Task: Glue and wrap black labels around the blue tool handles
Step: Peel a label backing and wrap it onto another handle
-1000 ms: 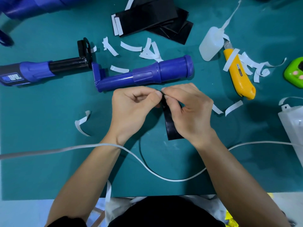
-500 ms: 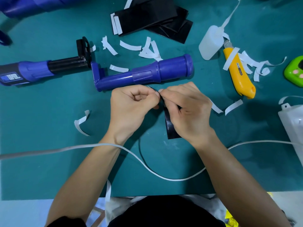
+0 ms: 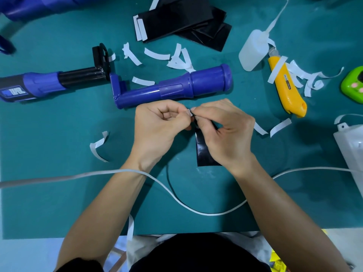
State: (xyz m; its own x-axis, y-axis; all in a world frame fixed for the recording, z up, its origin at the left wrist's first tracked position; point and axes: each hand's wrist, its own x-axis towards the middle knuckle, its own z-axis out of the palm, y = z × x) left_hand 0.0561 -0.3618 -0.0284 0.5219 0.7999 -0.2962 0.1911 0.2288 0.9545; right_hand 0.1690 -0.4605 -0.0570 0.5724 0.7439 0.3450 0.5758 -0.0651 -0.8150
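Black, glossy and thin as film, the label (image 3: 203, 152) hangs between both hands just in front of the blue tool handle (image 3: 176, 89), with its lower end down by the teal mat (image 3: 59, 193). And there's the change: a second ago the fingertips were only worrying at an all-black top edge, and now a sliver of white backing (image 3: 189, 111) shows right at the pinch. The left hand (image 3: 159, 128) has thumb and forefinger nipped on that sliver, its other fingers curled in. The right hand (image 3: 225, 132) pinches the label's top corner just beside it, with the remaining fingers bent over the sheet. Neither hand has really travelled. My read is that the liner has started to lift, so the peel is under way and the wrap has not begun. The handle lies bare and untouched: smooth moulded plastic, a flared round end, a raised sleeve mid-length.

Further out, curled white paper strips (image 3: 157, 54) litter the mat, probably spent liners. A stack of black labels (image 3: 182, 18) sits at the far edge, with white tabs at one end. To the right, a soft translucent glue bottle (image 3: 253, 50) with a long nozzle lies beside a yellow utility knife (image 3: 286, 91). A second tool (image 3: 39, 85), with a blue grip and black shaft, lies to the left. A white cable (image 3: 176, 195) loops across the near side.
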